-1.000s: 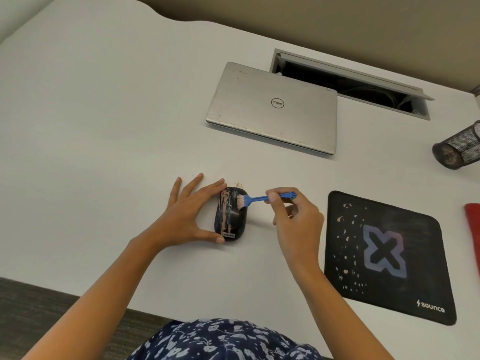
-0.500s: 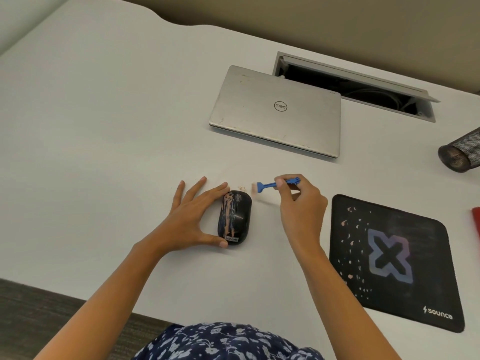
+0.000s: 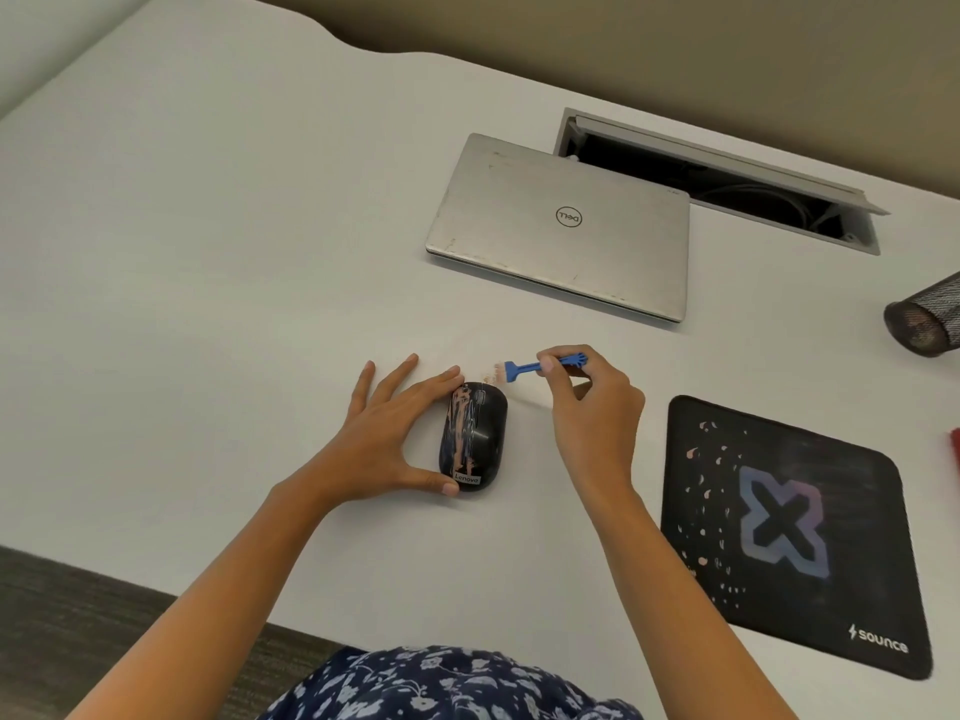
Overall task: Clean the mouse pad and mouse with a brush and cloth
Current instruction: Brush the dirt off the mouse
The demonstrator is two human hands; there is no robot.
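Note:
A black mouse (image 3: 475, 439) with pinkish smears along its left side lies on the white desk. My left hand (image 3: 384, 439) holds it between thumb at its near end and forefinger at its far end, the other fingers spread flat. My right hand (image 3: 592, 407) pinches a small blue brush (image 3: 540, 365), bristles pointing left, just beyond the mouse's far right end and off it. A little pale dust (image 3: 488, 377) lies by the bristles. The black mouse pad (image 3: 789, 532), speckled with pinkish flecks on its left half, lies to the right. A red cloth edge (image 3: 955, 449) shows at the right border.
A closed silver laptop (image 3: 566, 226) lies behind the hands. Behind it an open cable hatch (image 3: 717, 184) is sunk in the desk. A black mesh cup (image 3: 924, 319) lies on its side at the far right. The desk's front edge (image 3: 156, 584) runs near my body.
The brush was on the mouse's far end a second ago; my right hand has swept it off to the far right. Dust now lies on the desk there. My left hand kept its hold.

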